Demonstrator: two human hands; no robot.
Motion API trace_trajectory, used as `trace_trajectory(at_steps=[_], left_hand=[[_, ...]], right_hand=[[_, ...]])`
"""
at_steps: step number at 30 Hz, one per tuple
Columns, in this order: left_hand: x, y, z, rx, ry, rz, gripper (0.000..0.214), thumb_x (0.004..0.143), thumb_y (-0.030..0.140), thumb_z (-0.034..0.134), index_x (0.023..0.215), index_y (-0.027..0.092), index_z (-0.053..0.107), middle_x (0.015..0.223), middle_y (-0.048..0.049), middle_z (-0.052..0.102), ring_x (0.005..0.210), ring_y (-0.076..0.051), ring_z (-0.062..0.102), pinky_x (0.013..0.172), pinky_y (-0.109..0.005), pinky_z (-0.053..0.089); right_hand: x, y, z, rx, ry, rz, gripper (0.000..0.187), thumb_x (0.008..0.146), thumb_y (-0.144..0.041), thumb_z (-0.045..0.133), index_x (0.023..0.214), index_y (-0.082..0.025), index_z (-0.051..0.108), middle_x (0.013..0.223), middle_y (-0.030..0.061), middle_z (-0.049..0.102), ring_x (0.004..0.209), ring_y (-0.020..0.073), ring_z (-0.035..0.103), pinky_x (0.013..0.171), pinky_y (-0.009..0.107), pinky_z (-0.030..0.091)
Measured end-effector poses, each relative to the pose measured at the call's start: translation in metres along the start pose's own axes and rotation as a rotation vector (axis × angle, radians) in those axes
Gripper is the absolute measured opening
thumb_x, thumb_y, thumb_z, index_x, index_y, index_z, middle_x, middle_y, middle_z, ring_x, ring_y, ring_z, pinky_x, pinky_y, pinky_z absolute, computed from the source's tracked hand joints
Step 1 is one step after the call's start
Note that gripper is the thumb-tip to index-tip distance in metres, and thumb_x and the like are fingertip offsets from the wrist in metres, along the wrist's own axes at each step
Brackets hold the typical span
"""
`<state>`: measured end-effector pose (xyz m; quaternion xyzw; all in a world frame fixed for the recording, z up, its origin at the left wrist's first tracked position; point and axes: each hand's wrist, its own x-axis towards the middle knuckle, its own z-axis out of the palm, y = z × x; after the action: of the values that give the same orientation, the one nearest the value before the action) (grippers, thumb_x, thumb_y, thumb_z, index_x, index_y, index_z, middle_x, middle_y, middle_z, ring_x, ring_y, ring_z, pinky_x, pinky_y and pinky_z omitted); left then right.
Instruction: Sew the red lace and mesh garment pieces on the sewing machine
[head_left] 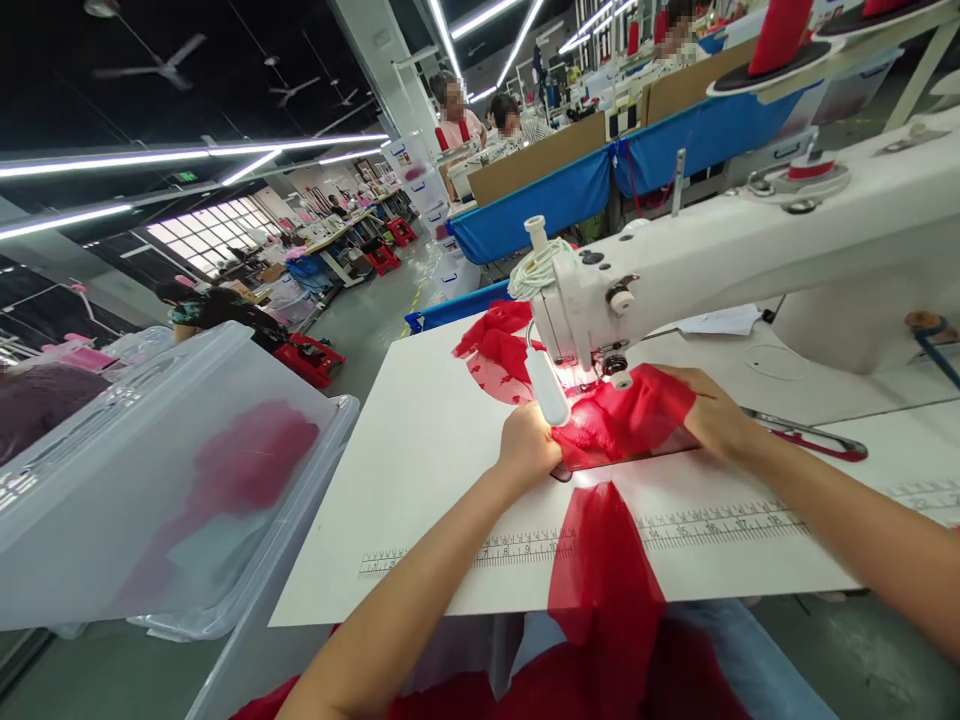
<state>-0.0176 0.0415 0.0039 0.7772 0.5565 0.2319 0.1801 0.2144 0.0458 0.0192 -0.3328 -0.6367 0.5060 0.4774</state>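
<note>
Red sheer fabric [619,425] lies bunched under the needle area of a white sewing machine [675,270]. My left hand [527,442] is closed at the fabric's left edge, beside a small lit lamp [547,388]; its fingertips are partly hidden. On the other side, my right hand [709,408] is closed on the fabric's right end, with some fingers behind the cloth. More red cloth spreads on the table behind the needle. A red strip [607,560] hangs over the table's front edge toward my lap.
A ruler scale [517,548] runs along the white table [435,430]. Metal snips [817,435] with red on them lie right of my right hand. At left stands a translucent plastic bin [150,500]. Beyond are blue cloth [540,215], red stools [309,358] and people at machines.
</note>
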Motion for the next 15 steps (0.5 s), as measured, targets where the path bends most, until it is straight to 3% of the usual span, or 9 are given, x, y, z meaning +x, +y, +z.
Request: trace_trajectory(at_steps=[3, 5, 6, 8, 11, 13, 15], left_hand=[[-0.004, 0.000, 0.001, 0.166, 0.096, 0.102, 0.038, 0.069, 0.013, 0.067, 0.046, 0.019, 0.037, 0.057, -0.0010, 0.045, 0.070, -0.019, 0.050, 0.070, -0.034, 0.039], [-0.009, 0.000, 0.003, 0.270, 0.177, 0.176, 0.031, 0.075, 0.012, 0.069, 0.052, 0.018, 0.049, 0.061, -0.0011, 0.049, 0.078, -0.020, 0.050, 0.079, -0.037, 0.038], [-0.012, 0.000, 0.004, 0.337, 0.234, 0.252, 0.026, 0.079, 0.011, 0.069, 0.058, 0.019, 0.057, 0.065, -0.0009, 0.053, 0.082, -0.021, 0.051, 0.083, -0.039, 0.037], [-0.016, -0.001, 0.007, 0.474, 0.366, 0.476, 0.019, 0.086, 0.009, 0.066, 0.072, 0.022, 0.067, 0.072, -0.0007, 0.059, 0.087, -0.020, 0.050, 0.088, -0.041, 0.035], [-0.016, -0.001, 0.010, 0.559, 0.427, 0.767, 0.024, 0.093, 0.007, 0.057, 0.073, 0.018, 0.065, 0.074, -0.0017, 0.059, 0.078, -0.017, 0.049, 0.077, -0.034, 0.036], [-0.014, -0.001, 0.011, 0.541, 0.380, 0.837, 0.033, 0.097, 0.007, 0.050, 0.066, 0.017, 0.059, 0.070, -0.0013, 0.055, 0.069, -0.015, 0.046, 0.065, -0.032, 0.031], [-0.013, 0.000, 0.011, 0.528, 0.336, 0.853, 0.037, 0.099, 0.006, 0.045, 0.066, 0.016, 0.058, 0.068, -0.0003, 0.052, 0.063, -0.014, 0.043, 0.060, -0.031, 0.028]], right_hand=[[0.001, 0.005, -0.007, -0.110, -0.109, -0.063, 0.032, 0.087, -0.052, 0.066, 0.076, -0.022, 0.063, 0.075, 0.0024, 0.065, 0.072, 0.0210, 0.058, 0.071, 0.034, 0.047], [0.000, 0.011, -0.010, -0.250, -0.203, -0.149, 0.018, 0.085, -0.042, 0.069, 0.085, -0.024, 0.068, 0.085, 0.0042, 0.070, 0.079, 0.0238, 0.063, 0.074, 0.035, 0.050], [-0.001, 0.014, -0.011, -0.348, -0.259, -0.204, 0.012, 0.087, -0.035, 0.065, 0.093, -0.025, 0.069, 0.092, 0.0047, 0.071, 0.083, 0.0239, 0.064, 0.076, 0.035, 0.051], [-0.004, 0.022, -0.011, -0.554, -0.352, -0.316, 0.021, 0.094, -0.021, 0.053, 0.109, -0.027, 0.067, 0.104, 0.0055, 0.070, 0.091, 0.0218, 0.066, 0.078, 0.032, 0.052], [-0.010, 0.031, -0.007, -0.848, -0.321, -0.462, 0.041, 0.092, -0.005, 0.040, 0.115, -0.027, 0.065, 0.097, 0.0048, 0.067, 0.079, 0.0181, 0.062, 0.064, 0.028, 0.047], [-0.013, 0.035, -0.005, -1.015, -0.266, -0.546, 0.040, 0.087, -0.001, 0.038, 0.102, -0.025, 0.067, 0.088, 0.0043, 0.064, 0.071, 0.0180, 0.057, 0.055, 0.028, 0.039], [-0.013, 0.037, -0.003, -1.080, -0.272, -0.600, 0.035, 0.085, 0.000, 0.039, 0.091, -0.023, 0.064, 0.093, 0.0059, 0.066, 0.077, 0.0188, 0.059, 0.056, 0.029, 0.038]])
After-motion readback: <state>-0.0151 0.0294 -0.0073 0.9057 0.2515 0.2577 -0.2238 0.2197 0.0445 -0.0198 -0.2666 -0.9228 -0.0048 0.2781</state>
